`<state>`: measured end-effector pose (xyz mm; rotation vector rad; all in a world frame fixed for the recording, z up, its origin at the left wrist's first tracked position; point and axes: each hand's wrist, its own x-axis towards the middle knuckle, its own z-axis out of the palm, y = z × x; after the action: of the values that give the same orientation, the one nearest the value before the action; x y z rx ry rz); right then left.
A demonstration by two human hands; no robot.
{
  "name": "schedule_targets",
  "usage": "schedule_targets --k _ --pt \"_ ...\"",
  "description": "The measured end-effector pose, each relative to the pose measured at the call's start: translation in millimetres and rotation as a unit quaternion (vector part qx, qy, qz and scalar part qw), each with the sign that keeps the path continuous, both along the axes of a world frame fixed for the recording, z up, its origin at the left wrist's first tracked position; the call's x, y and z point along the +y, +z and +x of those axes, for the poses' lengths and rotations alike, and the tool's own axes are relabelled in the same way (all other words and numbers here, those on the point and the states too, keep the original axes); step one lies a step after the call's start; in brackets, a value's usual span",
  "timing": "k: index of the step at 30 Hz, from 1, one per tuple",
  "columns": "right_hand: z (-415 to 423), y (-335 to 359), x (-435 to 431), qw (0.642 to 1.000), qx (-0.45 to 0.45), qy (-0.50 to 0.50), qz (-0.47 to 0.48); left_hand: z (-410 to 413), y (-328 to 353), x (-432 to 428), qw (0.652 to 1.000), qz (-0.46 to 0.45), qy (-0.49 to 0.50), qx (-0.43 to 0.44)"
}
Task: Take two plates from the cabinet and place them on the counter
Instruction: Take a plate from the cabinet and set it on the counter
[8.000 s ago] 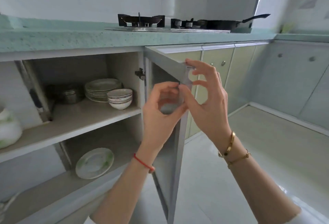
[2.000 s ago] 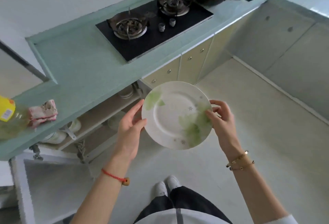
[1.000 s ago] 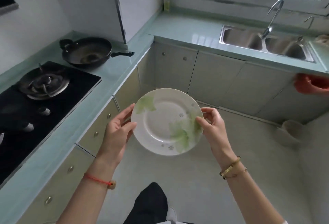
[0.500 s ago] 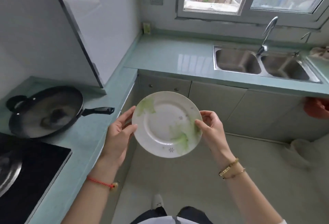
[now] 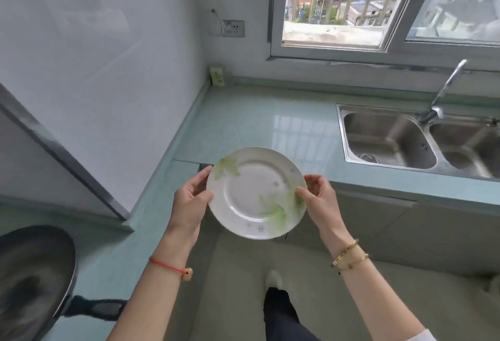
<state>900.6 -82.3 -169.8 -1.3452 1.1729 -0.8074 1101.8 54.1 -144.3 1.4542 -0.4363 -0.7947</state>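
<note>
A white plate with green leaf prints [image 5: 254, 191] is held in the air between both hands, its far rim over the front edge of the pale green counter [image 5: 259, 121]. My left hand [image 5: 189, 200] grips the plate's left rim. My right hand [image 5: 319, 200] pinches its right rim. Whether a second plate lies under it cannot be told. The cabinet is out of view.
A double steel sink [image 5: 416, 140] with a tap [image 5: 443, 91] is set in the counter on the right, under a window [image 5: 378, 5]. A black pan [image 5: 32, 281] sits at the lower left. A wall socket [image 5: 232, 28] is in the corner. Cabinet doors [image 5: 405, 229] run below the counter.
I have turned from the hob toward the corner counter by the sink and moved closer. The plate, still in both hands, now reaches the counter's front edge.
</note>
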Motion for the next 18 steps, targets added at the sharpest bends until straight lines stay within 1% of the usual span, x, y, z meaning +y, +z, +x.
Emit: schedule_targets --k 4,10,15,18 --pt "45 0 -96 1.000 0.017 0.020 0.004 43 -3 -89 1.000 0.006 0.015 0.010" --pt "119 4 -225 0.997 0.045 0.063 0.003 113 -8 -208 0.999 0.038 0.028 -0.011" --pt "184 -4 -308 0.994 0.070 0.086 0.023 177 -21 -290 0.997 0.074 0.023 -0.026" --pt "226 -16 -351 0.993 0.077 0.080 0.036 217 -31 -337 0.994 0.106 0.012 -0.031"
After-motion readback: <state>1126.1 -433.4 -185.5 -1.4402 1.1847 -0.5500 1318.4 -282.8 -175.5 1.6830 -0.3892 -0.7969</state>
